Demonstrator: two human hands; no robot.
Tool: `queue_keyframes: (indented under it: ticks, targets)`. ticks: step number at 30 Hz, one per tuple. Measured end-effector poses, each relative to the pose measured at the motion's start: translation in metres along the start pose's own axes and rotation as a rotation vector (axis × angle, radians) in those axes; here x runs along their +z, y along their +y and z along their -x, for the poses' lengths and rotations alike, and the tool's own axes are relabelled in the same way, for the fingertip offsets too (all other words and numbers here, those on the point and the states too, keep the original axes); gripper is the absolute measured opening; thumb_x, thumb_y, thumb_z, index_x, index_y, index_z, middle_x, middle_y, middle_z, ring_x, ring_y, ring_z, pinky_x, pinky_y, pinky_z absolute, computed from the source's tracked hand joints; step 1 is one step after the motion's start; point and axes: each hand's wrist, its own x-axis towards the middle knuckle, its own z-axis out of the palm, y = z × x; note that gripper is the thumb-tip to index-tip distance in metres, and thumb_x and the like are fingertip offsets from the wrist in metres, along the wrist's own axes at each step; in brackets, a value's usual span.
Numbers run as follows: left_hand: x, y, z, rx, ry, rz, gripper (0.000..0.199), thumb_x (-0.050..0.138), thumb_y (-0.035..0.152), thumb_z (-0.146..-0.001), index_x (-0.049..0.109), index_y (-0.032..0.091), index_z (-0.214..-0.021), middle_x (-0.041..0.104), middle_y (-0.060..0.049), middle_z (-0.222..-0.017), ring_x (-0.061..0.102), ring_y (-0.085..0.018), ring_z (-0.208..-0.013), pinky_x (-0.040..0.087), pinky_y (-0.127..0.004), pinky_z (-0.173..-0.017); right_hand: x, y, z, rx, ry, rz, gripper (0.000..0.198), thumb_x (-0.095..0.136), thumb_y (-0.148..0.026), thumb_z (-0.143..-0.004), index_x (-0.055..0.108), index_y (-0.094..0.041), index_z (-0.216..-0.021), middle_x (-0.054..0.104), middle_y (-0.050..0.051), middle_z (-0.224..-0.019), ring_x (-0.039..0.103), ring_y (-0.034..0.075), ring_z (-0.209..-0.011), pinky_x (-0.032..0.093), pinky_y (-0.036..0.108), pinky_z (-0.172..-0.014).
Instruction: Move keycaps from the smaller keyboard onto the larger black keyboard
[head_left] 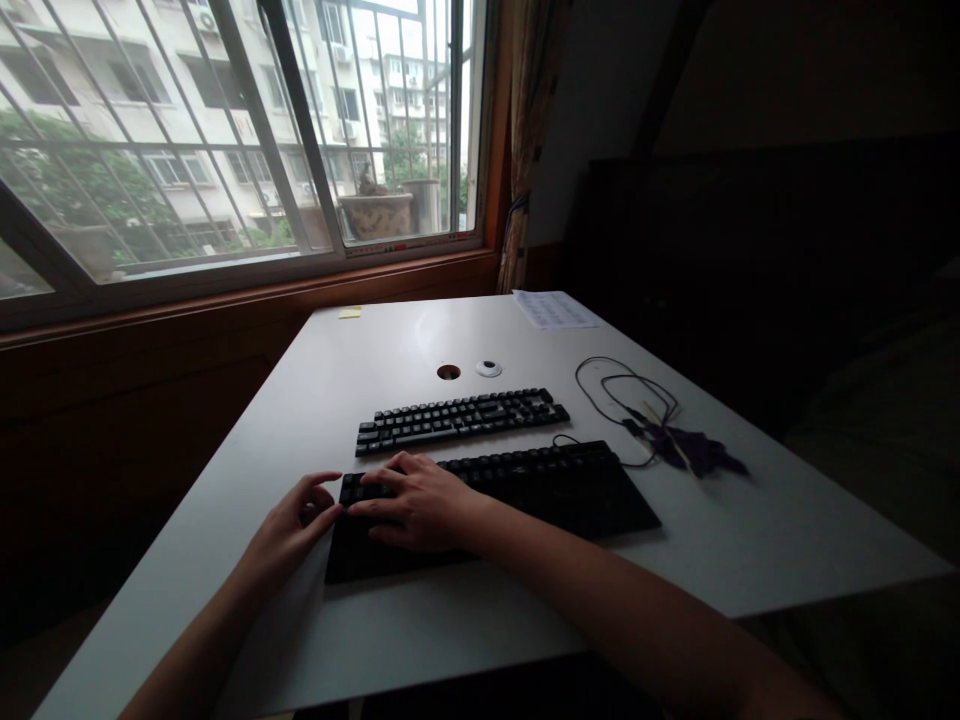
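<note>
A black keyboard (pixel 570 495) lies near the front of the white desk, its keys showing along the far side and left end. My right hand (pixel 427 505) rests palm down over its left part, fingers spread and bent onto the keys; what lies under them is hidden. At the keyboard's left end is my left hand (pixel 296 515), thumb and forefinger apart, their tips at the keyboard's edge. The other fingers of that hand are curled. Beyond the keyboard, rows of black keycaps (pixel 457 420) are laid out in keyboard order, with gaps towards the right.
Right of the keyboard, a looped black cable (pixel 630 378) lies by a dark purple cloth (pixel 697 450) with a thin stick across it. Farther back are a round desk hole (pixel 448 372), a white cover (pixel 489 369), printed paper (pixel 556 309) and yellow notes (pixel 350 313). A barred window (pixel 225 150) stands behind.
</note>
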Motion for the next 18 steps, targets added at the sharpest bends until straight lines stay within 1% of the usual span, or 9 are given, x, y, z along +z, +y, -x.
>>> queue_keyframes:
  ticks: [3, 6, 8, 10, 13, 18]
  targets:
    - [-0.0001, 0.0010, 0.0002, 0.008, 0.012, -0.008, 0.055, 0.059, 0.060, -0.090, 0.057, 0.021, -0.129, 0.067, -0.002, -0.087, 0.068, -0.021, -0.077, 0.052, -0.031, -0.071, 0.0012, -0.0003, 0.0011, 0.011, 0.012, -0.001, 0.046, 0.047, -0.055, -0.105, 0.054, -0.041, -0.149, 0.051, 0.002, -0.153, 0.043, 0.028, -0.126, 0.045, 0.047, -0.105]
    - [-0.0001, 0.0010, 0.0004, 0.007, 0.049, -0.038, 0.053, 0.052, 0.061, -0.092, 0.060, 0.021, -0.125, 0.070, -0.004, -0.089, 0.070, -0.023, -0.083, 0.053, -0.034, -0.077, 0.0031, 0.0003, 0.0023, 0.005, 0.014, -0.004, 0.048, 0.046, -0.056, -0.106, 0.049, -0.042, -0.152, 0.049, 0.003, -0.154, 0.043, 0.028, -0.124, 0.044, 0.048, -0.105]
    - [-0.0001, 0.0006, 0.0003, 0.001, 0.062, -0.057, 0.053, 0.049, 0.062, -0.093, 0.061, 0.021, -0.124, 0.071, -0.004, -0.088, 0.071, -0.025, -0.087, 0.053, -0.036, -0.080, 0.0037, 0.0009, 0.0028, 0.006, 0.013, -0.003, 0.048, 0.045, -0.057, -0.106, 0.050, -0.043, -0.151, 0.048, 0.002, -0.155, 0.043, 0.029, -0.125, 0.044, 0.048, -0.106]
    - [0.0001, 0.0001, 0.0001, -0.005, 0.061, -0.074, 0.053, 0.048, 0.062, -0.093, 0.061, 0.021, -0.124, 0.072, -0.004, -0.088, 0.071, -0.025, -0.088, 0.052, -0.036, -0.081, 0.0036, 0.0014, 0.0032, 0.005, 0.013, -0.004, 0.047, 0.045, -0.058, -0.106, 0.052, -0.043, -0.150, 0.048, 0.002, -0.155, 0.042, 0.029, -0.126, 0.043, 0.049, -0.107]
    - [0.0005, -0.0014, -0.0002, -0.010, 0.058, -0.085, 0.052, 0.047, 0.061, -0.094, 0.061, 0.021, -0.125, 0.072, -0.004, -0.088, 0.071, -0.025, -0.086, 0.051, -0.036, -0.081, 0.0028, 0.0015, 0.0034, 0.003, 0.013, -0.011, 0.048, 0.045, -0.057, -0.106, 0.049, -0.043, -0.152, 0.046, 0.002, -0.156, 0.042, 0.029, -0.127, 0.043, 0.048, -0.108]
    - [0.0010, -0.0057, -0.0006, -0.013, 0.058, -0.090, 0.052, 0.048, 0.060, -0.093, 0.060, 0.021, -0.125, 0.072, -0.004, -0.091, 0.071, -0.025, -0.088, 0.052, -0.036, -0.081, 0.0012, 0.0007, 0.0037, 0.015, 0.002, -0.013, 0.048, 0.045, -0.058, -0.106, 0.051, -0.042, -0.151, 0.045, 0.001, -0.158, 0.041, 0.029, -0.130, 0.043, 0.048, -0.108]
